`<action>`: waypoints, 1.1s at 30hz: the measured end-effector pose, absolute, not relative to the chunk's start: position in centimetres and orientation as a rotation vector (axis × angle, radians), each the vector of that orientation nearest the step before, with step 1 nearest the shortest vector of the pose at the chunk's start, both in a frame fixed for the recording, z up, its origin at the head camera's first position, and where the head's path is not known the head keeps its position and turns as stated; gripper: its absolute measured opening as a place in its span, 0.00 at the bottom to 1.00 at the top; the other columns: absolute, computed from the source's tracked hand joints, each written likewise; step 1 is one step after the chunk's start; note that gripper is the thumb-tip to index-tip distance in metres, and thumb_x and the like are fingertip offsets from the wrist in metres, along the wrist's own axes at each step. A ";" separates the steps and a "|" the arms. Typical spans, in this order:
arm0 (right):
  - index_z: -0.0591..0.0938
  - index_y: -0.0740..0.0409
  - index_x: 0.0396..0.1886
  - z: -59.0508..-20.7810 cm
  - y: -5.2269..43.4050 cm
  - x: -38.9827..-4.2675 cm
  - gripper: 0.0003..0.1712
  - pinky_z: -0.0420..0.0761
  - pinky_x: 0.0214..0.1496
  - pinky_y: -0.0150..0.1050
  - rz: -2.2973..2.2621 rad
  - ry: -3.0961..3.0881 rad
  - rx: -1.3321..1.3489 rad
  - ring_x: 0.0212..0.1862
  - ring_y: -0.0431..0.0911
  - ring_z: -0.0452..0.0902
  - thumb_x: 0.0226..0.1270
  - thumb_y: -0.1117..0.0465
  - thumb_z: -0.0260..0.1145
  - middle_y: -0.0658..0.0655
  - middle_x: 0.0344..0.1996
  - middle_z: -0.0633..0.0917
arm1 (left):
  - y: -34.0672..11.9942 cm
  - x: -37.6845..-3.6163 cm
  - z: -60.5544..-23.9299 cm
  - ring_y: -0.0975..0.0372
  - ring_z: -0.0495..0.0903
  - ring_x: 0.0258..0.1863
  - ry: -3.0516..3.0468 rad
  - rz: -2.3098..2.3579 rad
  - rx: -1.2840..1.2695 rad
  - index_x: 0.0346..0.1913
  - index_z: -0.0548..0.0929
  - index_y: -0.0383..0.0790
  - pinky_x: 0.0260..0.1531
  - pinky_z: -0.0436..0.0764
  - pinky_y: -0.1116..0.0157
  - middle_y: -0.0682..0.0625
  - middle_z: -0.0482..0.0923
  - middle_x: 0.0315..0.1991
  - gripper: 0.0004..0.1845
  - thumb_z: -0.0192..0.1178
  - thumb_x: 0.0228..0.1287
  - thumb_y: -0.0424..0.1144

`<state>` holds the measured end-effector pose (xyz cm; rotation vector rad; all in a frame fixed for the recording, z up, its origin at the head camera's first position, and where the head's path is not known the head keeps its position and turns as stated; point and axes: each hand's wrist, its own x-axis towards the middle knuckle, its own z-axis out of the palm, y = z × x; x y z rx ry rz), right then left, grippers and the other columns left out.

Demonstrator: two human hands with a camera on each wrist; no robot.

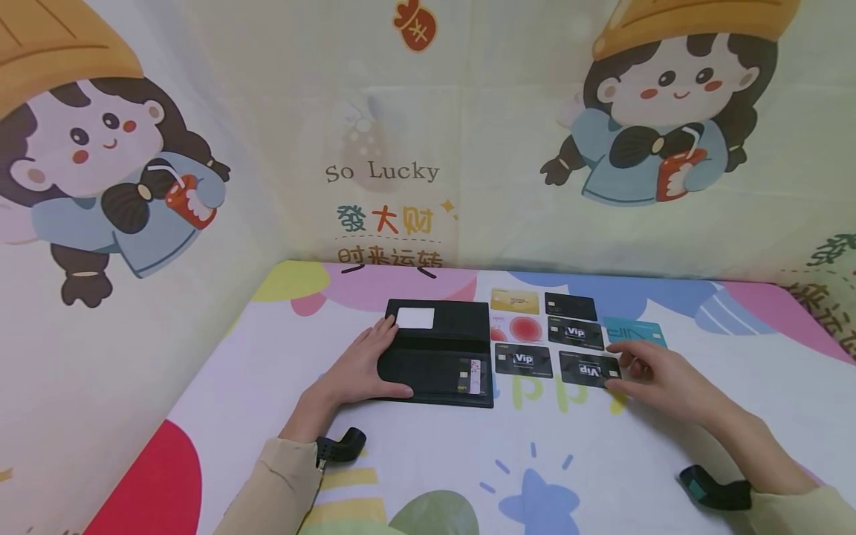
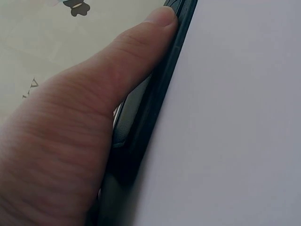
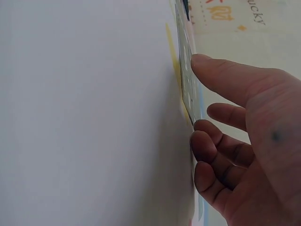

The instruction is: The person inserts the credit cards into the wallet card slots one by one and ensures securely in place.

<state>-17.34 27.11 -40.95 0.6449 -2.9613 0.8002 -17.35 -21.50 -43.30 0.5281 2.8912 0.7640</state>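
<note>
We have our right hand point(image 1: 658, 375) resting on the bench point(image 1: 602, 461) at the right end of the black VIP card point(image 1: 590, 368) that lies nearest us in the spread of cards, its printing upside down from where we look. The card lies flat with its long axis running left to right, so it stretches away from our fingers point(image 1: 618, 348) toward the open black wallet point(image 1: 441, 353); our hand meets it end-on at its short right edge. In the right wrist view the thumb point(image 3: 221, 75) lies along the card's surface while the other fingers are curled at its edge, and the card point(image 3: 188, 89) seems slightly raised off the cloth there, though we cannot tell for certain whether it is truly pinched or only touched. Our left hand point(image 1: 361, 368) lies flat and relaxed on the wallet's left side, with the thumb point(image 2: 141, 52) pressed along its near edge, steadying it. The wallet sits just left of the cards, a white card point(image 1: 415, 318) on its upper flap and a card tucked in its lower right pocket. So the right hand is plainly the nearer one to this card, and the wallet lies well to the left of it, beyond another VIP card point(image 1: 523, 360).
</note>
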 end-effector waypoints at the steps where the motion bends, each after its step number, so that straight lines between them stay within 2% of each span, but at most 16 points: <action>1: 0.80 0.66 0.57 -41.0 27.2 -17.3 0.34 0.77 0.35 0.36 0.803 -2.972 0.637 0.36 0.45 0.73 0.55 0.52 0.81 0.50 0.37 0.81 | -21.5 -17.4 -43.3 0.53 0.42 0.80 2.891 0.765 0.534 0.80 0.55 0.38 0.75 0.47 0.47 0.48 0.43 0.82 0.66 0.72 0.44 0.71; 14: 0.80 0.66 0.58 -40.9 27.3 -17.5 0.35 0.75 0.36 0.37 0.841 -3.027 0.636 0.38 0.46 0.70 0.58 0.48 0.79 0.50 0.36 0.78 | -21.6 -17.3 -43.1 0.52 0.41 0.80 2.882 0.783 0.531 0.80 0.55 0.37 0.76 0.46 0.48 0.47 0.43 0.82 0.65 0.72 0.45 0.70; 21: 0.81 0.64 0.56 -41.0 27.4 -17.7 0.32 0.74 0.35 0.38 0.781 -3.046 0.637 0.37 0.45 0.70 0.58 0.49 0.79 0.49 0.36 0.78 | -21.6 -17.3 -43.1 0.51 0.42 0.80 2.881 0.783 0.534 0.80 0.55 0.37 0.75 0.48 0.46 0.47 0.43 0.82 0.65 0.72 0.45 0.70; 33: 0.78 0.69 0.53 -40.4 26.8 -18.5 0.32 0.70 0.34 0.39 0.769 -3.147 0.639 0.37 0.47 0.68 0.58 0.52 0.79 0.53 0.36 0.75 | -21.6 -17.4 -43.0 0.52 0.41 0.80 2.871 0.783 0.510 0.80 0.55 0.39 0.75 0.47 0.46 0.48 0.42 0.82 0.66 0.72 0.45 0.70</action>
